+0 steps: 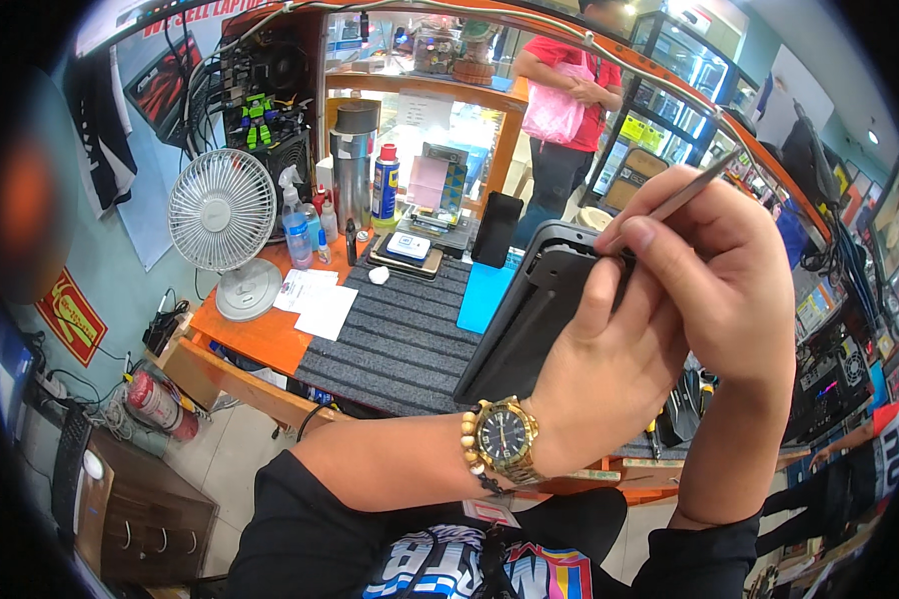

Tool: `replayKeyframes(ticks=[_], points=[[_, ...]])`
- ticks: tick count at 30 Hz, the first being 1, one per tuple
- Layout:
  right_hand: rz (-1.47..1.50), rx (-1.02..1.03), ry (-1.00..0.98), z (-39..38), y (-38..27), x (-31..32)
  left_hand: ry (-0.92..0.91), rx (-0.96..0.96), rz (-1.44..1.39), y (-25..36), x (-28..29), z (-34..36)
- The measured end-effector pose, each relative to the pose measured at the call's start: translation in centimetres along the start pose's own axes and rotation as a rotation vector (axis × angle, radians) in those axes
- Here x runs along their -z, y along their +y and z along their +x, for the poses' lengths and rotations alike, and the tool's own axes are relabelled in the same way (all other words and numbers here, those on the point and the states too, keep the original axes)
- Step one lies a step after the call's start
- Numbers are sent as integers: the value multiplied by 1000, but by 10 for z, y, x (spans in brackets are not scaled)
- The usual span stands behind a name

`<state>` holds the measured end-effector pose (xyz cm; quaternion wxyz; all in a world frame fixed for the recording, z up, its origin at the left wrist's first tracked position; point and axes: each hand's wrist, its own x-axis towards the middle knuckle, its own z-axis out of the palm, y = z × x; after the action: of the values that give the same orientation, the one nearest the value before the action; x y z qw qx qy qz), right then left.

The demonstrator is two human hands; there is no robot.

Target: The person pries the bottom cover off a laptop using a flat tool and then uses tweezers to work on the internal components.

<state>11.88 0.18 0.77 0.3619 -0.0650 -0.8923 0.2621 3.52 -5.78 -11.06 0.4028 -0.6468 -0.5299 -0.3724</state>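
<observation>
1. Glass cabinet (pixel 669 90) stood at the back, beyond the bench. Its shelves carried goods, too small to tell apart.
2. Workbench (pixel 235 337), orange top: its near edge ran just in front of you, above your left forearm at the left.
3. Person (pixel 559 160) in a red top stood past the bench's far side, with a pink bag (pixel 557 108) held in front.
4. Grey mat (pixel 370 364): ribbed surface showed between the papers (pixel 325 311) and the device. That was your side room. Far edge was crowded.
5. White fan (pixel 216 215) stood at the bench's left end, limiting room that way.
6. Dark grey device (pixel 514 349) was tilted up at the mat's right, its lower corner at your side. Your hands hid its right part.
7. Left hand (pixel 614 364) lay over the device, fingers bent at its upper part. Your right hand covered some of them, so I couldn't tell if that grip was clamped.
8. Right hand (pixel 724 265) had thumb and forefinger pinched together on the metal tool.
9. Far-left containers, close together: steel cylinder (pixel 353 165), blue can (pixel 385 188) with red cap, spray bottle (pixel 297 238) with a bluish look. Couldn't tell fill levels.
10. Black phone (pixel 497 232) leaned just beyond the blue sheet (pixel 484 298), left of the device.
11. Metal tool (pixel 704 178) slanted down to the device's upper edge. Fingers blocked the contact point.
</observation>
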Motion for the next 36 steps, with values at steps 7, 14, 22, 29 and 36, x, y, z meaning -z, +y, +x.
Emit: replayKeyframes(ticks=[7, 14, 22, 29, 36], points=[[243, 454, 722, -63, 54, 45, 57, 2, -9, -19, -1, 24], [536, -60, 1071, -164, 180, 18, -79, -130, -70, -34, -9, 43], [761, -237, 835, -190, 217, -46, -123, -171, -15, -55, 6, 38], [805, -217, 700, -197, 202, -71, -123, -149, -99, -86, 21, 30], [870, -205, 692, -212, 194, -95, -179, -154, -195, -97, 19, 28]])
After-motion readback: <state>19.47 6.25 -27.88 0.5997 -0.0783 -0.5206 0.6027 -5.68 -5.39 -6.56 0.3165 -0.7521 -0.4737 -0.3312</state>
